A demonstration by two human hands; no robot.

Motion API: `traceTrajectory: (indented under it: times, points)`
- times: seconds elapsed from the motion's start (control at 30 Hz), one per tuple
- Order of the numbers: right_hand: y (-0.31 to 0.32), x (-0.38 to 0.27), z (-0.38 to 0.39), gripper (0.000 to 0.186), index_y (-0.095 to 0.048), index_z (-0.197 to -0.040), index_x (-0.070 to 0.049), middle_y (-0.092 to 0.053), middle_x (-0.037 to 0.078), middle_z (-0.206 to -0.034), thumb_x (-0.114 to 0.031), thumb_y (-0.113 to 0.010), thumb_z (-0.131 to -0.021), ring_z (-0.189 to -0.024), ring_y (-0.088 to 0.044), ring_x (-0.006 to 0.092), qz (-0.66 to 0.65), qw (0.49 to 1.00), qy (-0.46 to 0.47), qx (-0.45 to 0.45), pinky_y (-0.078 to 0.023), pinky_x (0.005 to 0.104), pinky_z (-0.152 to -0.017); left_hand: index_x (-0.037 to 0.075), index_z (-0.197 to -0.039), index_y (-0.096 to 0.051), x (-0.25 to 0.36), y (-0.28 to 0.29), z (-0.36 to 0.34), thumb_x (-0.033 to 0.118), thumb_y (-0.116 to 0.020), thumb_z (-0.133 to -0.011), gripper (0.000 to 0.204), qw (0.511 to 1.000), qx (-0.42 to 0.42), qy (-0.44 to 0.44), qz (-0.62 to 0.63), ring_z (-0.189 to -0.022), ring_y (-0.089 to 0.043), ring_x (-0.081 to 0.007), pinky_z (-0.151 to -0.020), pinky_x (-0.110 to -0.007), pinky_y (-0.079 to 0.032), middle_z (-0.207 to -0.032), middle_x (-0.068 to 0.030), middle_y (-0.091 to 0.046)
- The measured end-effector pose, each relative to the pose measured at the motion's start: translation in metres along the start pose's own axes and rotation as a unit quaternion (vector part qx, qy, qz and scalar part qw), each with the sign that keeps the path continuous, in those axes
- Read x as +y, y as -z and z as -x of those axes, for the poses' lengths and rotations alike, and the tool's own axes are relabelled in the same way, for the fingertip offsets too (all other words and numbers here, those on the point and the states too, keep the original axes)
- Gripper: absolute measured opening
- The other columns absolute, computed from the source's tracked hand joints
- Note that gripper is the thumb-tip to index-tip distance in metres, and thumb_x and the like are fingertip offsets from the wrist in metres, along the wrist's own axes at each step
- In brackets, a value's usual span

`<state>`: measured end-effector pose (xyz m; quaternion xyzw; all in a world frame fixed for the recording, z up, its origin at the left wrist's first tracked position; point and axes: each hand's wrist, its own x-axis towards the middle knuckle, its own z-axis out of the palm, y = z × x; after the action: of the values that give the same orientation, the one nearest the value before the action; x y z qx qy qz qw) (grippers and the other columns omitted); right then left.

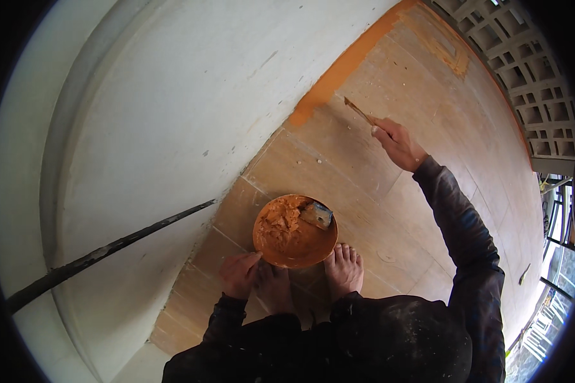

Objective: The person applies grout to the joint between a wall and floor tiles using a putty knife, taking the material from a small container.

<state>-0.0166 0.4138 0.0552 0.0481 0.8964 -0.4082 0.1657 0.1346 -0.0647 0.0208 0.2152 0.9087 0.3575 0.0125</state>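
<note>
My left hand [239, 274] grips the rim of a round bowl [287, 247] holding thick orange compound, with a stained bluish-grey tool [318, 216] lying in it. My right hand [396, 142] is closed on a slim, orange-stained tool [356, 108], its tip just short of an orange band [326, 89] along the foot of the wall; whether the tip touches the floor I cannot tell. My bare feet [344, 268] stand on the tan tiled floor [377, 191], partly hidden by the bowl and my hand.
A white wall [153, 102] fills the left, with a dark pole [108, 250] crossing it diagonally. A perforated block screen [529, 83] runs along the upper right. A railing [559, 242] edges the lower right, and a small elongated object [524, 274] lies on the floor nearby.
</note>
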Motion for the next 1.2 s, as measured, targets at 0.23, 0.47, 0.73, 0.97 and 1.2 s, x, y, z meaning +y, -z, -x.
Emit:
traceTrajectory:
  times: [0.23,0.47,0.73,0.97,1.2]
  points:
    - [-0.006,-0.003,-0.048,0.044,-0.058,-0.144,-0.020,-0.055,0.016,-0.108,-0.015,-0.051,-0.101,-0.104,-0.063,0.0343,0.329,0.932,0.123,0.085,-0.054,0.0452,-0.083,0.013,-0.107,-0.077,0.004,-0.003,0.007,-0.002,-0.080,-0.077,0.033,1.000,0.020,0.014,0.004,-0.089,-0.072,-0.0248,-0.078,-0.037,-0.057,-0.098,-0.0050,-0.076]
    - [-0.015,0.017,-0.085,0.046,-0.055,-0.144,-0.020,-0.055,0.017,-0.110,-0.012,-0.050,-0.099,-0.103,-0.064,0.0354,0.411,0.897,0.129,0.096,-0.057,0.0466,-0.081,0.012,-0.107,-0.077,0.008,-0.006,0.002,-0.002,-0.081,-0.077,0.034,0.999,0.020,0.026,0.007,-0.089,-0.072,-0.0254,-0.078,-0.037,-0.057,-0.099,-0.0050,-0.076]
    - [-0.018,-0.026,-0.046,0.037,-0.064,-0.132,-0.015,-0.058,0.024,-0.106,-0.011,-0.054,-0.097,-0.093,-0.064,0.0431,0.324,0.945,0.035,-0.007,-0.053,0.0498,-0.079,0.011,-0.104,-0.078,0.005,-0.002,0.006,-0.003,-0.081,-0.077,0.031,0.999,0.026,0.043,0.011,-0.089,-0.073,-0.0259,-0.078,-0.037,-0.058,-0.100,-0.0065,-0.077]
    - [-0.002,-0.017,-0.106,0.029,-0.066,-0.124,-0.013,-0.060,0.024,-0.102,-0.013,-0.054,-0.098,-0.089,-0.064,0.0440,0.349,0.929,0.115,0.038,-0.052,0.0511,-0.079,0.010,-0.106,-0.077,0.007,-0.007,0.002,-0.003,-0.080,-0.079,0.031,0.999,0.024,0.038,0.026,-0.088,-0.073,-0.0260,-0.078,-0.036,-0.058,-0.100,-0.0073,-0.077]
    - [-0.005,-0.038,-0.072,0.024,-0.066,-0.115,-0.010,-0.061,0.024,-0.102,-0.008,-0.054,-0.094,-0.093,-0.066,0.0419,0.397,0.911,0.085,-0.074,-0.053,0.0502,-0.082,0.008,-0.106,-0.076,0.009,-0.001,0.004,0.000,-0.082,-0.079,0.029,0.996,0.021,0.077,0.044,-0.087,-0.074,-0.0270,-0.077,-0.036,-0.059,-0.098,-0.0091,-0.077]
